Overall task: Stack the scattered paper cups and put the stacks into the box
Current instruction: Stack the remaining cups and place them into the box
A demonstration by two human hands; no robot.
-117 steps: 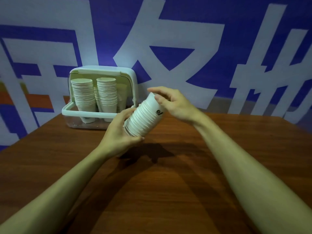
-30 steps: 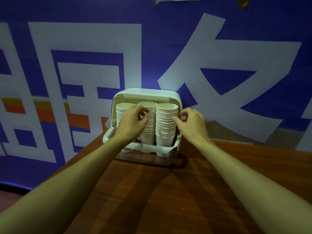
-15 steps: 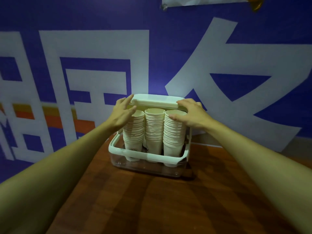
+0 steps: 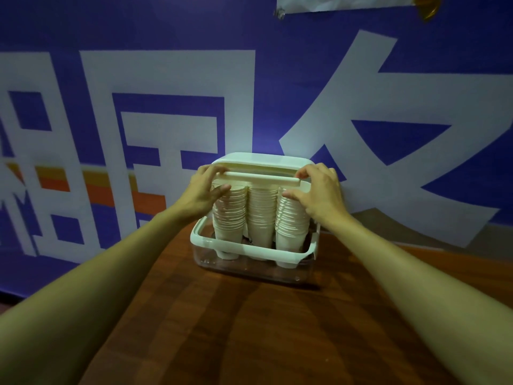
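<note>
Three stacks (image 4: 261, 215) of paper cups stand side by side in the box (image 4: 249, 250), seen from the single head view. The box sits at 12 o'clock on the wooden surface (image 4: 263, 315), against the blue and white wall banner (image 4: 166, 107). No loose cups show on the surface, so the stacking and loading look finished and the step in hand is closing the box.

The lid (image 4: 262, 162) is hinged on the box's 12 o'clock side and is held tilted over the cups, its front edge well above the white rim. The left hand (image 4: 205, 194) grips the 9 o'clock end of that edge. The right hand (image 4: 319, 195) grips the 3 o'clock end. On both, the fingers (image 4: 311, 170) curl over the top of the edge with the thumb pressed beneath, pinching the lid.

Each stack is upright: long axis vertical, mouths up, bases down on the clear floor of the box. The row runs from 9 to 3 o'clock, along the box's own long axis. Whether more stacks stand behind them I cannot tell.

The stacks rise well above the rim. The next move likely calls for swinging the lid down toward 6 o'clock evenly at both ends, checking that it clears the cup mouths before pressing it onto the rim.
</note>
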